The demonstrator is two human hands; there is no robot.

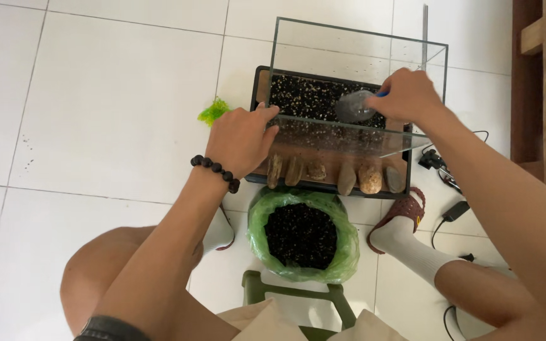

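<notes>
Glass tank: clear rectangular glass tank is sitting on the white tiled floor at 12 o'clock from the person, with dark speckled gravel lying across its far half.
Scoop: clear plastic scoop with a blue handle is hanging inside the tank just over the gravel.
Right hand: right hand is clenching the scoop's handle, reaching over the tank's rim from 2 o'clock.
Left hand: left hand is gripping the tank's near-left glass edge at 10 o'clock, a dark beaded bracelet circling the wrist.
Stones: row of brown and grey stones is lying along the tank's near edge.
Bag: green plastic bag of dark gravel is standing open at 6 o'clock from the tank, between the person's feet.
Plant: small bright green plastic plant is lying on the floor at 9 o'clock from the tank.
</notes>
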